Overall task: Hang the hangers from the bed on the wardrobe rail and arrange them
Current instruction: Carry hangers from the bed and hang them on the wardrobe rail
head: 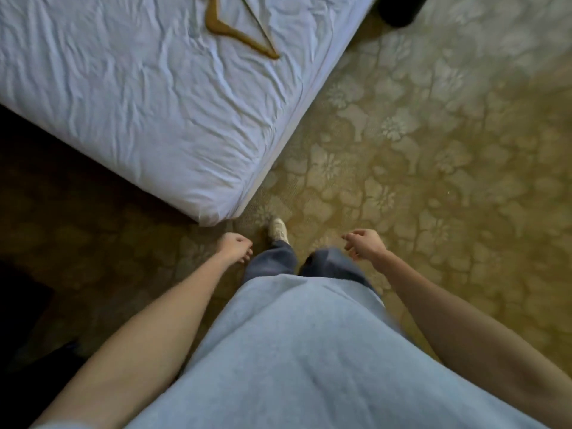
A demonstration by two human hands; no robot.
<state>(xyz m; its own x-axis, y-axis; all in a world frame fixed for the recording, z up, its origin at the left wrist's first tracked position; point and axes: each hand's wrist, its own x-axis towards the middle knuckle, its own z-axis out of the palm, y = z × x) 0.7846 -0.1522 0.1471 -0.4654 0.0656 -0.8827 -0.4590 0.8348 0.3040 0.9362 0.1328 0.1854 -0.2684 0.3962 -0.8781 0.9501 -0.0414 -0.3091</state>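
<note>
A brown wooden hanger [235,30] lies flat on the white-sheeted bed [139,103], near the top of the view and partly cut off by the frame edge. My left hand [235,247] hangs low by the bed's near corner with its fingers curled in, holding nothing. My right hand [363,243] is at the same height over the carpet, fingers loosely bent and apart, with nothing in it. Both hands are far below the hanger. The wardrobe rail is out of view.
The bed's corner [216,216] juts toward my feet; my shoe [278,230] stands just beside it. Patterned beige carpet [433,165] spreads to the right. A dark object [402,9] sits at the top right, and dark shadow fills the left.
</note>
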